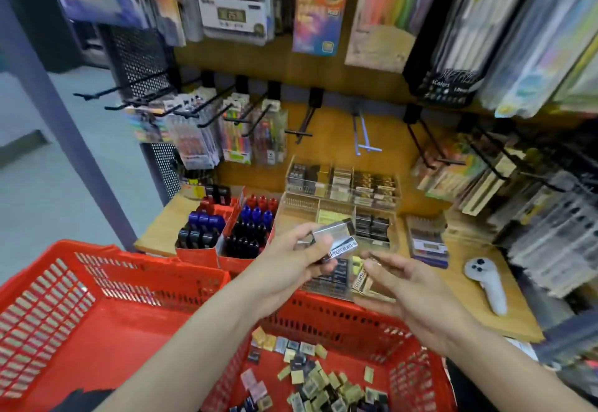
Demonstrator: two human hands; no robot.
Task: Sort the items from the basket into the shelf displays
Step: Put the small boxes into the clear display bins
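Holding, left hand (293, 261): small silver-and-dark box (333, 240) labelled "Premium", pinched between curled fingers and thumb, long axis running from lower left to upper right, raised above the far rim of the basket.

Held, right hand (411, 285): thin flat item (377, 257), blurred, pinched at the fingertips; other fingers extended forward; kind of item not legible. Positioned just right of the left hand, apart from it.

Lying directly ahead of and beneath both hands: clear compartmented display (343, 204) on the wooden shelf (479, 285), tiered, rear cells stocked with dark and gold small boxes, front cells partly hidden by the hands. Judged destination for the held box; forward and slightly right of the left hand, which is the nearer hand. Matching cell cannot be told from here. Box axis lies oblique to the cell rows, so a turn of the wrist is likely needed before setting down.

Below and toward the wearer: red basket (106, 308), mesh-walled, second compartment or basket at right holding loose small boxes (317, 382), dark, gold and pale, scattered on the floor of it. Sorting judged far from finished.

Left of the display: red cartons of ink bottles (239, 227), blue, red and black caps.

Right of the display: flat pack (427, 243), then a white handheld controller (487, 285) lying on the shelf.

Above: hooks (304, 126) with hanging pen packs, some hooks bare.
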